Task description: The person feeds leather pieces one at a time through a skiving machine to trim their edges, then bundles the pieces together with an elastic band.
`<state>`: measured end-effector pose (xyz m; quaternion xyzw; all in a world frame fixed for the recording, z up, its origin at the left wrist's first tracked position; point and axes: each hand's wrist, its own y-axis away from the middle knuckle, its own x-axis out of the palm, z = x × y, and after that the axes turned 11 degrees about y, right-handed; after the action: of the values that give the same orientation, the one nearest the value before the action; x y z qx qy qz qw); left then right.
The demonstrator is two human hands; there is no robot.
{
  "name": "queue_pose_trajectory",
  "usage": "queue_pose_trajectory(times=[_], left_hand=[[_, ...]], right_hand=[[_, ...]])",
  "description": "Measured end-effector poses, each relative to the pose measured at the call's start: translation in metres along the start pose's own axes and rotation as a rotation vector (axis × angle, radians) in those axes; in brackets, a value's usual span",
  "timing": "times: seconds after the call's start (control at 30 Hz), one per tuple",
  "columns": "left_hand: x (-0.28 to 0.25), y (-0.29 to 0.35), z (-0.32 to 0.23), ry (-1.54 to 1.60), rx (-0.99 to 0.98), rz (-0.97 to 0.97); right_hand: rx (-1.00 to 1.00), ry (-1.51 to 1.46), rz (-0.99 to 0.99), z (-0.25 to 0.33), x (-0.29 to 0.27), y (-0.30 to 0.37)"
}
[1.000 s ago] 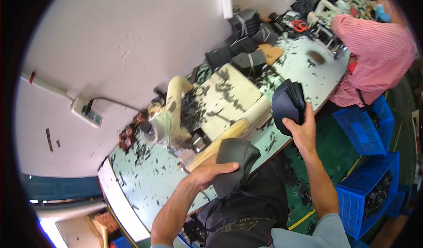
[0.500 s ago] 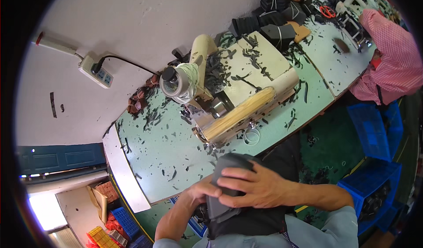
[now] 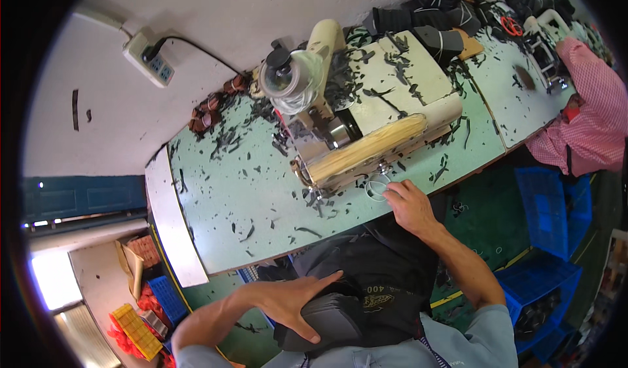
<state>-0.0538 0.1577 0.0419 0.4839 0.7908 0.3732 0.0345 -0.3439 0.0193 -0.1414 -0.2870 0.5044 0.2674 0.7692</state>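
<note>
Workbench, head view: a gathered stack of dark pieces (image 3: 330,317) sits at the worker's lap, no band visible around it, while tied bundles (image 3: 439,42) at the back of the table (image 3: 219,244) already wear pale ties.
The left hand (image 3: 293,306) holds the stack, thumb and forefinger spread wide across it; the right hand (image 3: 411,208), fingers drawn narrow, reaches a pale loop (image 3: 371,186) beside the machine (image 3: 366,151), though whether it grips the loop cannot be told.
</note>
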Motion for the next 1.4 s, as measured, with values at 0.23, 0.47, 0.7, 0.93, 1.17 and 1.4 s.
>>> queue_pose_trajectory(times=[0.23,0.47,0.7,0.93,1.17,1.4], left_hand=[[0.006,-0.003,0.043,0.523,0.055,-0.054],[0.021,0.010,0.073,1.138,0.574,-0.422],[0.026,-0.030,0.137,0.974,0.871,0.064],[0.029,0.030,0.055,0.848,0.586,-0.405],[0.015,0.028,0.013,-0.075,-0.179,-0.750],[0.016,0.060,0.097,1.499,0.660,-0.653]], right_hand=[[-0.167,0.118,0.029,-0.008,0.000,-0.010],[0.300,-0.627,0.551,0.090,-0.074,-0.036],[0.168,-0.971,0.312,0.128,-0.082,-0.032],[0.867,-2.354,0.530,0.107,-0.062,-0.009],[-0.146,-1.590,1.288,0.163,-0.147,-0.033],[0.143,-1.086,0.576,0.087,-0.127,-0.008]])
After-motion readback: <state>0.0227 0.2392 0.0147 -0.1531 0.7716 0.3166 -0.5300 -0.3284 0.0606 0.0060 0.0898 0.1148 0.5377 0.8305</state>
